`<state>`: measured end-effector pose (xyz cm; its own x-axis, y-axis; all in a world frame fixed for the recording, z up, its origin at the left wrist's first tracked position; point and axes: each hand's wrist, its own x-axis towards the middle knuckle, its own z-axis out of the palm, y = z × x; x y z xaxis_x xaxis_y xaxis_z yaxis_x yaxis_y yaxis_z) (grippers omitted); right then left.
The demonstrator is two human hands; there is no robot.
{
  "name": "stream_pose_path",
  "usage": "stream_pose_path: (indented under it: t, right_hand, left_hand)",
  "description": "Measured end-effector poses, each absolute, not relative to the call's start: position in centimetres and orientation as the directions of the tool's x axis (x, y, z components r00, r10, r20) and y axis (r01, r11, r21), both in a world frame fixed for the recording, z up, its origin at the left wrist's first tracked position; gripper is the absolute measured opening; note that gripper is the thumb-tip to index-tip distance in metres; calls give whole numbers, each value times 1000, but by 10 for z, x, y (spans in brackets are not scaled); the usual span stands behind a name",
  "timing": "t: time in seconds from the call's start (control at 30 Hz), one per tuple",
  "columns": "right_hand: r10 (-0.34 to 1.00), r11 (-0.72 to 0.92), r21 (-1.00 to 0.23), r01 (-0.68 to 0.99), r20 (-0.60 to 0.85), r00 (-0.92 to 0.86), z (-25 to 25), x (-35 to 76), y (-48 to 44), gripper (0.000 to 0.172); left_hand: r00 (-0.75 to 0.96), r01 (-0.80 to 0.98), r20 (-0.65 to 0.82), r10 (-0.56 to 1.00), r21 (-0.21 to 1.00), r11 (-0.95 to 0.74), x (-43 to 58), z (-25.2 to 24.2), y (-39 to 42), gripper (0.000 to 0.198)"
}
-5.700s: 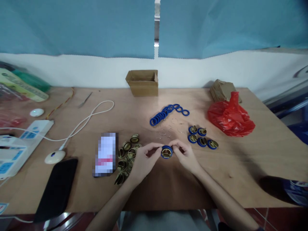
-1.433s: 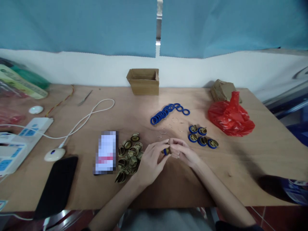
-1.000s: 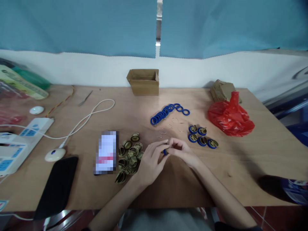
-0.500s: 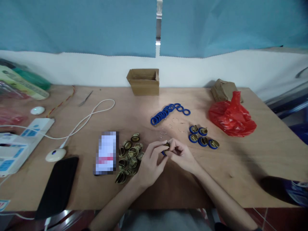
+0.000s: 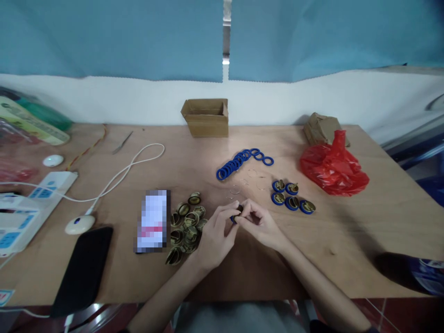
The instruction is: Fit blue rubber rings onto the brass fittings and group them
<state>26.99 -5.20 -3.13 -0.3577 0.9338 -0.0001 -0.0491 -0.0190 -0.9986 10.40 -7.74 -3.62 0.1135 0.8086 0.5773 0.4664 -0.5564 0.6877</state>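
Near the table's front middle, my left hand (image 5: 218, 236) and my right hand (image 5: 262, 224) meet with fingers closed around one round brass-coloured metal piece with a blue ring (image 5: 236, 215). Fingertips cover much of it. Left of my left hand lies a pile of similar brass-coloured metal pieces (image 5: 190, 222), with no blue showing on them. To the right sit several metal pieces fitted with blue rings (image 5: 292, 203). Beyond my hands a row of loose blue rings (image 5: 237, 163) overlaps in a line, with thin wire-like rings (image 5: 252, 173) in front of it.
A lit phone (image 5: 152, 221) and a dark phone (image 5: 83, 272) lie on the left, beside a white cable (image 5: 128, 169) and a power strip (image 5: 41, 199). An open cardboard box (image 5: 208, 125) stands at the back. Right are a red plastic bag (image 5: 333, 169) and a dark bottle (image 5: 412, 273).
Both hands stay closed on the same piece, with only slight finger movement. The whole view has shifted a little; the things on the table lie as before.
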Motion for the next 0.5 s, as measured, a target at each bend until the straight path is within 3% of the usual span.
stream_pose_path:
  t: [0.17,0.3,0.5]
  right_hand:
    - [942,-31,-999,-35,-17,-335,-28,268,-51,38]
    - [965,-6,-999,-35,3,-262,-23,270,-51,38]
    - [969,32,-999,-5,32,-243,-25,273,-49,29]
  left_hand:
    - [112,404,535,837,745,-531,104,-38,-78,38]
    - [149,321,361,920,863,-391,105,-35,-79,50]
    - [229,110,192,954,969,-221,103,-29,-78,39]
